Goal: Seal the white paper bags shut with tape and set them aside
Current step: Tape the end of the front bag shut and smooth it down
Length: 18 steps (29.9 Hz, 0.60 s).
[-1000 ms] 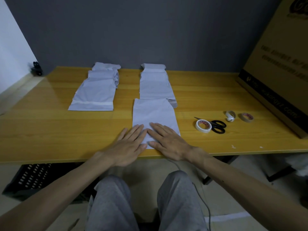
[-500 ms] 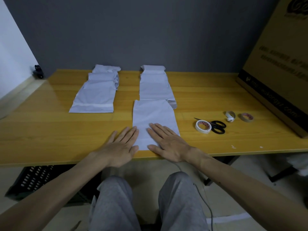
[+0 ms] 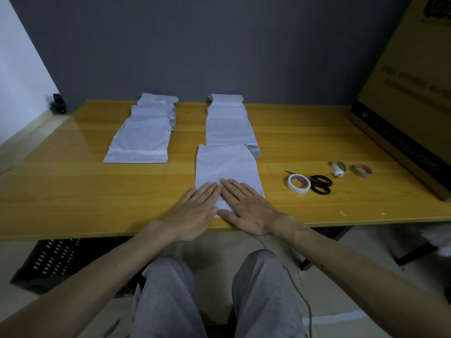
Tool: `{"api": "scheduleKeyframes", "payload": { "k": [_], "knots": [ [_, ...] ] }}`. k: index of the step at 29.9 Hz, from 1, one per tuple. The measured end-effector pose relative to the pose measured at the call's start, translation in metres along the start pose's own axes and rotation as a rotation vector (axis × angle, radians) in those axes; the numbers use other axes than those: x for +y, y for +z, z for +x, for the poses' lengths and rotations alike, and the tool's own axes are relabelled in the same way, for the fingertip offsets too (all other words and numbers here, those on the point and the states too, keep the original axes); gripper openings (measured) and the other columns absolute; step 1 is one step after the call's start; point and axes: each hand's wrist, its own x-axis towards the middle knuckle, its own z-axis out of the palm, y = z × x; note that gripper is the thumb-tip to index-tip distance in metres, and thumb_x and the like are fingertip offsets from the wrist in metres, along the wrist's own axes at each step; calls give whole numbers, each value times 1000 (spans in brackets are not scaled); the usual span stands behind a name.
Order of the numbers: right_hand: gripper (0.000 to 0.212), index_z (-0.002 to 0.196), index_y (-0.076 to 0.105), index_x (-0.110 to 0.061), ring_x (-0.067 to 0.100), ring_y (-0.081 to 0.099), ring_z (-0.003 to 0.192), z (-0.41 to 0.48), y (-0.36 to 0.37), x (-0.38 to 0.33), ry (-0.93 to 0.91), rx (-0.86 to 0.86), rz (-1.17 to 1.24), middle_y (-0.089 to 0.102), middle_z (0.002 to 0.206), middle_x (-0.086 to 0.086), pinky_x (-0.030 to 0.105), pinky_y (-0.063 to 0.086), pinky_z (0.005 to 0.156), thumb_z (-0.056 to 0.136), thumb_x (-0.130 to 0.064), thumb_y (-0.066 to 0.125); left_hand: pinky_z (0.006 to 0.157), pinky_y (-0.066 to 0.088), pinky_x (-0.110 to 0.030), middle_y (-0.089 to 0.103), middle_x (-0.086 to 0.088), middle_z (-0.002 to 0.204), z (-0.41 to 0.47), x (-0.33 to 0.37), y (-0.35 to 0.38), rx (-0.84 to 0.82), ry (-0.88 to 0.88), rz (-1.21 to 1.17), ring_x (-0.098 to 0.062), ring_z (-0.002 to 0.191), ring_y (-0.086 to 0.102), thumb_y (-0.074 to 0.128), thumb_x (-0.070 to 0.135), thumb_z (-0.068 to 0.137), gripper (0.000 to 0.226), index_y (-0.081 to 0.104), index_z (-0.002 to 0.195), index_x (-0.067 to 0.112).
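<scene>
- Your left hand [image 3: 192, 215] lies flat, fingers straight and close together, the tips resting on the near left corner of the white paper bag [image 3: 227, 164].
- Your right hand [image 3: 246, 211] lies flat beside it, fingers straight, covering the bag's near right part.
- The bag lies flat at the near edge of the wooden table [image 3: 73, 191], with the white tape roll [image 3: 299, 183] well to its right.

Grey sweatpants [image 3: 168, 301] below two bare forearms [image 3: 102, 272]

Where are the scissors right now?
In the head view, the scissors lie on the table to the right of the right hand, with the white tape roll resting on their blades.
</scene>
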Motion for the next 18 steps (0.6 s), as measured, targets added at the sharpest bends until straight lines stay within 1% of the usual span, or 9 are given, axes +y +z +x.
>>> {"api": "scheduleKeyframes", "payload": {
  "k": [3, 6, 11, 13, 18],
  "knots": [
    [79, 153, -5, -19, 7, -16, 145, 1, 1, 1, 1, 13, 6, -12, 160, -3, 26, -12, 116, 89, -66, 8, 119, -12, -37, -25, 12, 156, -6, -3, -3, -90, -38, 74, -2, 141, -25, 5, 45, 102, 58, -20, 149, 22],
    [81, 153, -5, -19, 7, -18, 144, 0, 2, 2, 5, 9, 6, -12, 160, -4, 27, -11, 117, 88, -66, 8, 118, -11, -41, -28, 13, 155, -8, -1, -6, -117, -72, 102, -5, 141, -27, 3, 46, 101, 58, -22, 149, 24],
    [73, 153, -8, -21, 6, -20, 143, -2, 1, 8, 25, -1, -4, -16, 159, -4, 27, -12, 117, 96, -62, 14, 118, -10, -44, -29, 14, 154, -6, 0, -6, -128, -96, 100, -6, 141, -27, 2, 47, 101, 57, -22, 148, 26],
    [73, 152, -9, -22, 6, -21, 143, -8, 0, 15, 40, -11, -4, -17, 159, -5, 28, -13, 117, 96, -61, 15, 118, -10, -44, -29, 14, 154, -4, -1, -7, -138, -100, 101, -5, 141, -27, 2, 47, 101, 57, -22, 148, 27],
    [77, 151, -12, -23, 6, -23, 142, -28, -2, 39, 80, -19, -34, -19, 158, -5, 30, -12, 118, 90, -66, 7, 118, -11, -43, -29, 16, 153, -5, -3, -5, -131, -85, 92, -4, 141, -27, 2, 46, 101, 56, -23, 148, 28]
  ]
}}
